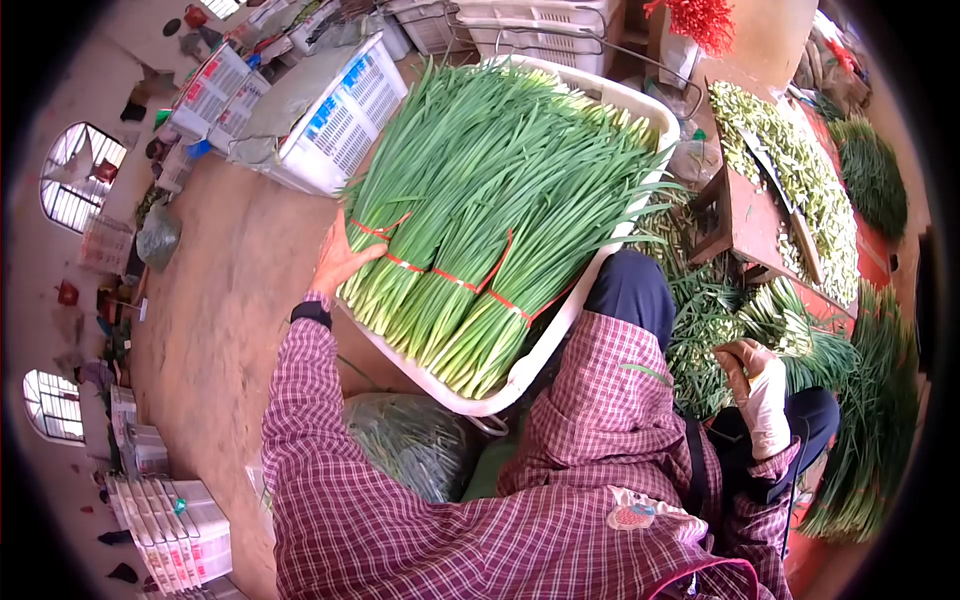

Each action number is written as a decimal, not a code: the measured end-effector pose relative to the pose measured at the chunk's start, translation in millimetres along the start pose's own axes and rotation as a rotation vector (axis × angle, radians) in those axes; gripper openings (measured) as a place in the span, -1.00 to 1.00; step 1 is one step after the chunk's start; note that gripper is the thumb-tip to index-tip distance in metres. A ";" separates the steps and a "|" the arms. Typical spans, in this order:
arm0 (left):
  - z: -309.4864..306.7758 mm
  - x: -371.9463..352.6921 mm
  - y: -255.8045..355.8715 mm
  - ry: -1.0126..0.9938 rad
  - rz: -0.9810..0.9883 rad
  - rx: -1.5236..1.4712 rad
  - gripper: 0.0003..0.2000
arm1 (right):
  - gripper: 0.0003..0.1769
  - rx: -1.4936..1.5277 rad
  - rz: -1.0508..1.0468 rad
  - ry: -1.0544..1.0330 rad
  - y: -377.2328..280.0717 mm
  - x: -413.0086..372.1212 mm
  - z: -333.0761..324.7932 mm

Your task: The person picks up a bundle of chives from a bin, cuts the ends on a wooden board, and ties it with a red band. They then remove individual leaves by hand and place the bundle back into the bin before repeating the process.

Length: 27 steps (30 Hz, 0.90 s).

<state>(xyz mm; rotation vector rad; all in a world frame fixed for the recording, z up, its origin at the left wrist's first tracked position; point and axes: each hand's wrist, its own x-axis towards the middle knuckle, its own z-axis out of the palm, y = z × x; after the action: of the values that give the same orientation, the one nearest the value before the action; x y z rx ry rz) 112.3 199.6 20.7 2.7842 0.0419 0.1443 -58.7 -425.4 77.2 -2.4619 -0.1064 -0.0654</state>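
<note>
Several bundles of garlic chives (480, 210), tied with red bands, lie side by side in a white plastic basket (530, 378) before me. Their pale stem ends point towards me. My left hand (340, 258) rests against the leftmost bundle at the basket's left side, thumb stretched across the stems and fingers along the edge, partly hidden. Over my lap on the right, my right hand (752, 385) wears a pale covering with bare fingers. Those fingers curl inward, and I see nothing in them. Loose chives (700, 330) lie just beyond it.
A wooden stool (745, 225) stands at right, beside a heap of cut pale stems (815, 190). More chives (865, 430) lie along the far right. A clear bag of greens (410, 440) sits below the basket. White crates (335, 120) stand at upper left.
</note>
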 end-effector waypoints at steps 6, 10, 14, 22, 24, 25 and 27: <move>-30.8 -61.1 -30.1 -0.174 -0.079 -0.154 0.15 | -0.90 -0.051 -0.011 0.099 23.9 -11.8 -24.8; -29.0 -102.3 -41.2 -0.164 -0.165 -0.199 0.20 | -0.88 -0.047 -0.026 0.155 24.4 -20.5 -41.0; -25.5 -128.1 -63.9 -0.006 -0.436 -0.252 0.13 | -0.88 -0.011 0.039 0.167 29.7 -27.0 -45.7; -27.6 -109.7 24.8 0.440 -0.149 -0.169 -0.34 | -0.87 0.026 0.014 0.279 17.4 -38.1 -51.0; -22.9 -97.9 63.2 0.374 -0.023 -0.223 -0.33 | -0.85 -0.020 0.026 0.311 21.1 -46.1 -61.5; -18.1 -95.1 85.7 0.312 0.089 -0.276 -0.33 | -0.82 -0.069 0.029 0.331 23.4 -53.6 -67.6; -16.1 -94.8 142.4 0.199 0.189 -0.266 -0.29 | -0.83 0.031 0.078 0.401 35.1 -68.2 -77.1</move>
<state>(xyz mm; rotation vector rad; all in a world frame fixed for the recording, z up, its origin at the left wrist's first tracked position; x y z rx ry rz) 18.0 67.2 76.1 2.4952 -0.1790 0.4412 -124.9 -505.2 110.3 -2.3689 0.1610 -0.5150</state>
